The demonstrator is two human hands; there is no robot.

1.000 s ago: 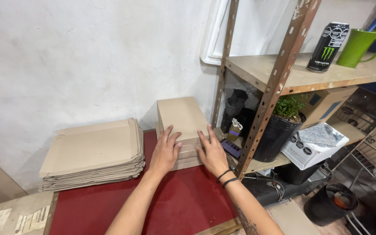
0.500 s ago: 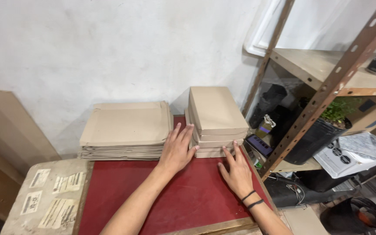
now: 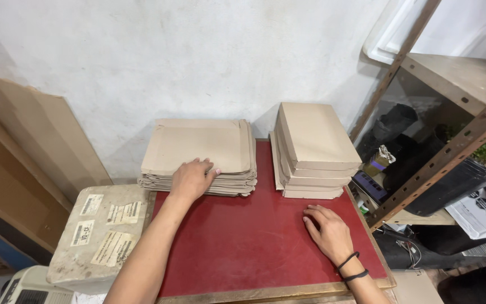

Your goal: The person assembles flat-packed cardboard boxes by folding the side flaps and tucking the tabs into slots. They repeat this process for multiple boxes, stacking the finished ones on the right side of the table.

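Two stacks of flat brown cardboard pieces stand at the back of a red board (image 3: pixel 254 242). My left hand (image 3: pixel 191 179) lies on the front edge of the left, wider stack (image 3: pixel 198 152), fingers spread over the top sheet. The right, taller stack (image 3: pixel 313 146) sits against the wall, untouched. On the red board in front of that stack rests my right hand (image 3: pixel 327 231), palm down and holding nothing, with dark bands at its wrist.
A metal shelf rack (image 3: pixel 440 152) with a dark pot and bags stands at the right. Brown cardboard sheets (image 3: pixel 23 152) lean on the wall at the left. A grey block with paper labels (image 3: pixel 99 231) sits left of the red board.
My left hand moved from the right stack over to the left stack. My right hand drew back from the right stack onto the red board. The view swung to the left.
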